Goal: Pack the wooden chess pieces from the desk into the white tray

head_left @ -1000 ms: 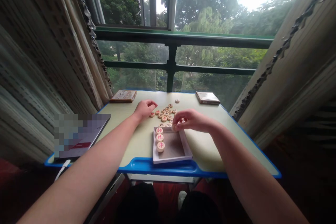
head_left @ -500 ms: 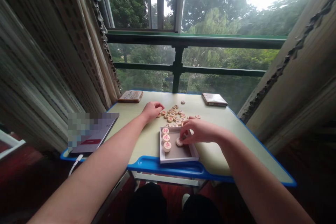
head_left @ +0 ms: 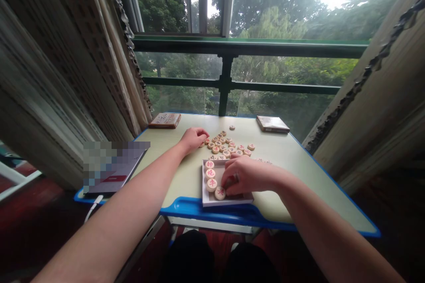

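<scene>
Round disc (head_left: 219, 193) by near wall of box (head_left: 217, 203) — right hand (head_left: 244, 174) nearer, at its right; left hand (head_left: 193, 139) beyond box — cannot tell either grip

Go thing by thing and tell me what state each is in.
Shallow box: open, four pieces visible inside
Loose pieces: spread on table
Curtains: drawn apart
Right hand: bent fingers inside the box
Left hand: bent, beside loose pieces
Far-corner items: lying flat
Grey object: pixelated, state unclear
</scene>
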A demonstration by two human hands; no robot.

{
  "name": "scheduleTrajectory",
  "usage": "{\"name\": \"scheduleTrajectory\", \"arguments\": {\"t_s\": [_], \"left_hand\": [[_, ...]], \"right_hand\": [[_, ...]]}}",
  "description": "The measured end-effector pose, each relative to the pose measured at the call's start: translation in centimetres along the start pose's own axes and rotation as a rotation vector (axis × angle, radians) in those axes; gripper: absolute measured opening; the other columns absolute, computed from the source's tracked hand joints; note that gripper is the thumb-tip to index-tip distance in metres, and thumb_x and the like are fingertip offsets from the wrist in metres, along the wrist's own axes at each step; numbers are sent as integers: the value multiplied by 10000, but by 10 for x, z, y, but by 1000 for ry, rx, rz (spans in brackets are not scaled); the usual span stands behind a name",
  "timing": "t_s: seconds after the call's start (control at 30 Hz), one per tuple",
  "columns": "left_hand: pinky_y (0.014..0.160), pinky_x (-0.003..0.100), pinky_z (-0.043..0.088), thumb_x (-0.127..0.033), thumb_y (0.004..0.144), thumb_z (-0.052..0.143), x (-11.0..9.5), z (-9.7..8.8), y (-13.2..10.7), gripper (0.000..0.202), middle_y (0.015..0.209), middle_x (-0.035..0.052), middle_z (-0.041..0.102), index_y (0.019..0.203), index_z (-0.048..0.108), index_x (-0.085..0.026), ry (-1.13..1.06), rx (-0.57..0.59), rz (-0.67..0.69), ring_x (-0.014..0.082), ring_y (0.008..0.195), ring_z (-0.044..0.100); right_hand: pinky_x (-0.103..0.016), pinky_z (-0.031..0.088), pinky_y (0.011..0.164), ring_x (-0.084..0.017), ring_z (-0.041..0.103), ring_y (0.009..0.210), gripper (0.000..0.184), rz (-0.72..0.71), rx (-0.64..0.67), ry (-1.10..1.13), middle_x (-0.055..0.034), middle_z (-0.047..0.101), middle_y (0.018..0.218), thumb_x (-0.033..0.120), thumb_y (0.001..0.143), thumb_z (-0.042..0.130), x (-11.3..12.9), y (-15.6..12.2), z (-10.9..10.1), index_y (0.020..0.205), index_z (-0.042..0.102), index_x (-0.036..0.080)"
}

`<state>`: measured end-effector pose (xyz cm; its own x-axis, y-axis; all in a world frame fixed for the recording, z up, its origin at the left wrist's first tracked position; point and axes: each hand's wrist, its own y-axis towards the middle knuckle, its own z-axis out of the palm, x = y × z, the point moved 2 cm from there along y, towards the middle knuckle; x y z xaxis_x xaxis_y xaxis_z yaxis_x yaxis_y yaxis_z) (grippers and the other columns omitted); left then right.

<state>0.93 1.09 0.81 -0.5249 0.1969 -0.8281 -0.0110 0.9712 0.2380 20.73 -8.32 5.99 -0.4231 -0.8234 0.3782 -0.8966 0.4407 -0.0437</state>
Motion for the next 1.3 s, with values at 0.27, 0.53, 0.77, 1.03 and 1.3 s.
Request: {"name": "scheduleTrajectory", "arguments": {"t_s": [0.27,0.53,0.77,1.03,1.3], "left_hand": [[531,227,406,-231,635,476,0,-2,0,223,595,4,612,732,660,-151,96,-6,19,109,531,524],[563,227,422,-232,641,473,-2,-2,-1,229,651,14,645,738,664,-152,134,2,47,113,560,546],[586,229,439,-226,650,471,-2,-4,-1,233,687,21,665,747,671,-154,162,-2,39,118,582,566],[578,237,433,-239,655,477,-4,-4,-1,240,702,32,670,760,672,-146,162,10,50,127,586,564],[612,235,439,-230,663,490,-4,-3,0,220,712,27,676,756,675,-156,196,4,53,131,617,579]], "right_hand": [[-222,367,645,-121,499,689,145,8,20,90,-2,607,675,264,720,638,1,3,3,812,716,184],[-205,322,545,-99,470,621,222,63,26,137,13,577,624,381,696,660,4,4,5,752,695,169],[-209,352,585,-88,473,598,213,6,93,203,17,589,648,283,723,631,4,4,4,895,707,184],[-213,354,600,-108,500,647,139,39,36,144,-3,606,663,266,713,656,-5,6,7,796,713,169],[-220,348,598,-117,487,664,157,46,-51,57,-4,591,675,317,689,689,-1,10,8,720,684,163]]}}
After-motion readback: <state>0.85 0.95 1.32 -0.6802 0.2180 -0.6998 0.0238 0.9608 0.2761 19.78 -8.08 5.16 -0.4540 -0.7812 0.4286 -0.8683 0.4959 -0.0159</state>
